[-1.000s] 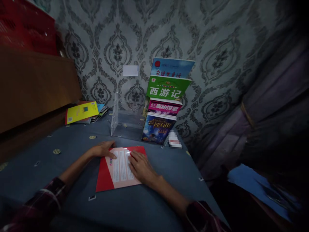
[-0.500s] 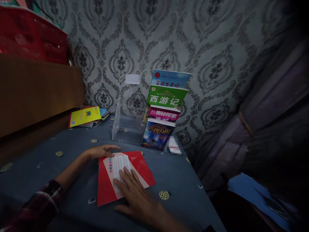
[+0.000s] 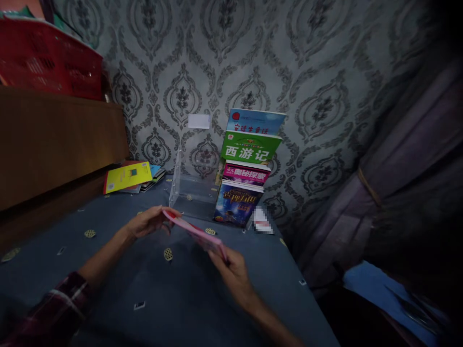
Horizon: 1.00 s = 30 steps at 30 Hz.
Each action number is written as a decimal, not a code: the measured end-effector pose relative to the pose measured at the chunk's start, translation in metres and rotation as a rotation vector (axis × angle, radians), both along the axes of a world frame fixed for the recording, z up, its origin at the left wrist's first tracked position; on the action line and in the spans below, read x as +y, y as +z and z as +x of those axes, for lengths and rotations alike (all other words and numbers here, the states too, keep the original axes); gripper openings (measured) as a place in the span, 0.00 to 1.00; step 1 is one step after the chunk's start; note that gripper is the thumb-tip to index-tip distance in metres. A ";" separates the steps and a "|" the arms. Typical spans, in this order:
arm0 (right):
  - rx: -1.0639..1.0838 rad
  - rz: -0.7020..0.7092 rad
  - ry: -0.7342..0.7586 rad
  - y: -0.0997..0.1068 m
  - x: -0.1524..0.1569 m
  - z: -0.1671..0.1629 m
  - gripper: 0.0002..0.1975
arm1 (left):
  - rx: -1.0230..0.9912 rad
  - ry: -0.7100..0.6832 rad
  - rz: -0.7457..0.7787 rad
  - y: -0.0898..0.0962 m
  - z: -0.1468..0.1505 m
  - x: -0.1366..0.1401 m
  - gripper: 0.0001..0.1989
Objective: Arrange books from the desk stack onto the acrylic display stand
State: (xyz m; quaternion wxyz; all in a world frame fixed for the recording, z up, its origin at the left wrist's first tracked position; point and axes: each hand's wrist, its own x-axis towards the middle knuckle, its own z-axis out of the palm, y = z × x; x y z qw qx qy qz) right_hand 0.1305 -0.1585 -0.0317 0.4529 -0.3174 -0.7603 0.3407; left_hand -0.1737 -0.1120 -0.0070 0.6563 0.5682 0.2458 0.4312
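A thin red book (image 3: 197, 233), perhaps a booklet, is raised off the table and seen nearly edge-on, tilted down to the right. My left hand (image 3: 147, 222) grips its far left end, fingers curled at the edge. At its lower right end, my right hand (image 3: 233, 274) closes around the corner. Just beyond the book stands a clear plastic rack (image 3: 175, 180). Its right side holds several upright books in tiers: a dark blue one (image 3: 237, 205), a pink one (image 3: 246, 174), a green one (image 3: 251, 148) and a light blue one (image 3: 256, 120).
A loose pile of books topped by a yellow one (image 3: 128, 177) lies at the back left. A wooden cabinet (image 3: 61, 140) bears a red basket (image 3: 50, 58). Patterned wallpaper backs the blue tablecloth (image 3: 173, 299). A tied curtain (image 3: 347, 212) hangs at right.
The red book, flat on the table before, has been lifted and turned edge-on. My right hand went from lying flat on its cover to gripping its right end; my left now grips the other end.
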 end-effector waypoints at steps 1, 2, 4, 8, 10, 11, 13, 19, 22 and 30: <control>0.048 -0.043 -0.014 0.008 0.005 0.000 0.21 | -0.014 0.048 0.042 0.001 0.006 0.005 0.25; 0.095 -0.069 -0.018 0.015 0.009 0.000 0.22 | -0.023 0.104 0.076 0.003 0.012 0.009 0.23; 0.181 -0.102 -0.011 0.029 0.017 -0.001 0.23 | -0.041 0.208 0.120 0.008 0.024 0.017 0.20; 0.303 -0.186 -0.028 0.043 0.030 -0.004 0.25 | 0.006 0.297 0.146 0.015 0.040 0.026 0.23; 0.347 -0.218 -0.066 0.040 0.035 -0.007 0.26 | 0.080 0.302 0.128 0.014 0.044 0.025 0.25; 0.366 -0.231 -0.081 0.037 0.037 -0.007 0.26 | 0.114 0.298 0.118 0.012 0.045 0.024 0.26; 0.386 -0.256 -0.085 0.032 0.041 -0.007 0.26 | 0.179 0.263 0.106 0.006 0.046 0.020 0.28; 0.150 -0.196 0.008 0.042 0.054 0.012 0.24 | 0.319 0.176 0.142 0.000 0.047 0.018 0.29; -0.008 -0.133 0.031 0.055 0.065 0.022 0.22 | 0.351 0.144 0.124 0.006 0.044 0.023 0.29; -0.082 -0.120 0.101 0.072 0.085 0.022 0.19 | 0.357 0.147 0.054 0.006 0.033 0.028 0.29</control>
